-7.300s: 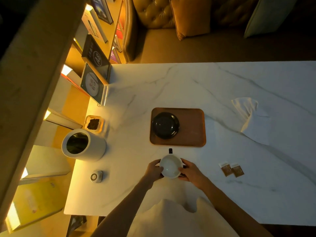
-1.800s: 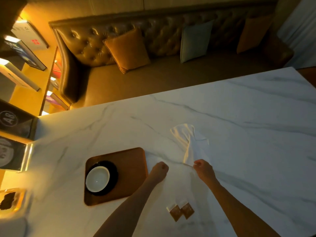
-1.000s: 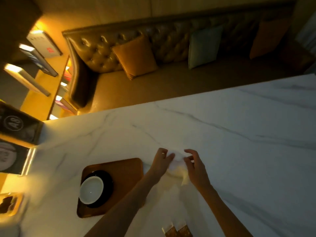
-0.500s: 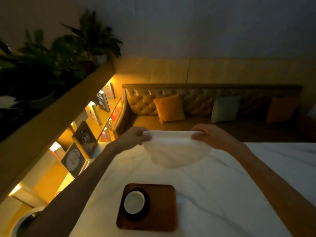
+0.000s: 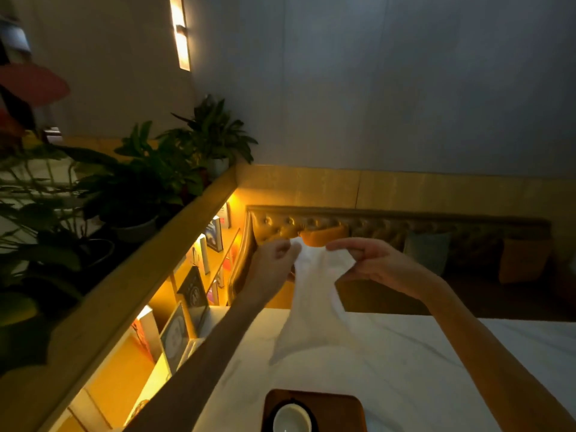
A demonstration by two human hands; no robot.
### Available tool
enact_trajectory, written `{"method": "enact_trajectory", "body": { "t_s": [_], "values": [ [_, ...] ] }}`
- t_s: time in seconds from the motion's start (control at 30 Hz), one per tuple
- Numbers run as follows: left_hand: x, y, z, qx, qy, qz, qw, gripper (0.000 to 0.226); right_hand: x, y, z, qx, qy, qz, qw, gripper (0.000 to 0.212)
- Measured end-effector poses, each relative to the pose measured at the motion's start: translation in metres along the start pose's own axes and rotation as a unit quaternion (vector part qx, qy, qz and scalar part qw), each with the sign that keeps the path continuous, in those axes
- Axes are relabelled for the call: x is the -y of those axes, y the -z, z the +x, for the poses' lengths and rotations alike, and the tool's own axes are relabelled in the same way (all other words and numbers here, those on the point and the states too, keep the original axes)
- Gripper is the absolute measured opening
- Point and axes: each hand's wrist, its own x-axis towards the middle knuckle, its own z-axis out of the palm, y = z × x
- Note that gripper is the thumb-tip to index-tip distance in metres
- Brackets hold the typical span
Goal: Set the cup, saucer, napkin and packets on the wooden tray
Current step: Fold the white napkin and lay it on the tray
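Observation:
A white cloth napkin hangs in the air above the marble table. My left hand pinches its top left corner and my right hand grips its top right edge, the two hands close together. At the bottom edge of the view the wooden tray lies on the table. On its left part the white cup sits on the black saucer. The packets are out of view.
A tufted leather bench with orange and grey cushions runs behind the table. On the left a lit shelf holds books and frames, with potted plants on the ledge above it.
My hands have come closer together, so the napkin now hangs long and narrow instead of stretched wide. The camera has tilted upward; the tray has slid to the bottom edge.

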Motion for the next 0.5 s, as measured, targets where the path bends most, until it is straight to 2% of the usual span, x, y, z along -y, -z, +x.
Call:
{"method": "enact_trajectory", "body": {
  "t_s": [0.03, 0.1, 0.27, 0.37, 0.5],
  "values": [
    [0.0, 0.003, -0.004, 0.008, -0.016, 0.003, 1.0, 0.014, 0.002, -0.013, 0.008, -0.017, 0.008, -0.089, 0.996, 0.038],
    [0.002, 0.009, -0.01, 0.014, -0.043, 0.026, 0.999, 0.016, 0.007, -0.037, 0.022, -0.072, 0.022, -0.254, 0.964, 0.03],
    [0.014, 0.041, -0.022, 0.033, -0.051, 0.057, 0.997, 0.016, 0.008, -0.077, 0.043, -0.15, 0.069, -0.448, 0.878, 0.009],
    [0.019, 0.06, -0.026, 0.039, -0.039, 0.035, 0.998, 0.016, 0.007, -0.093, 0.049, -0.184, 0.139, -0.502, 0.833, 0.014],
    [0.019, 0.078, -0.035, 0.06, -0.051, 0.008, 0.997, 0.02, 0.019, -0.119, 0.056, -0.19, 0.17, -0.435, 0.864, 0.022]
  ]
}}
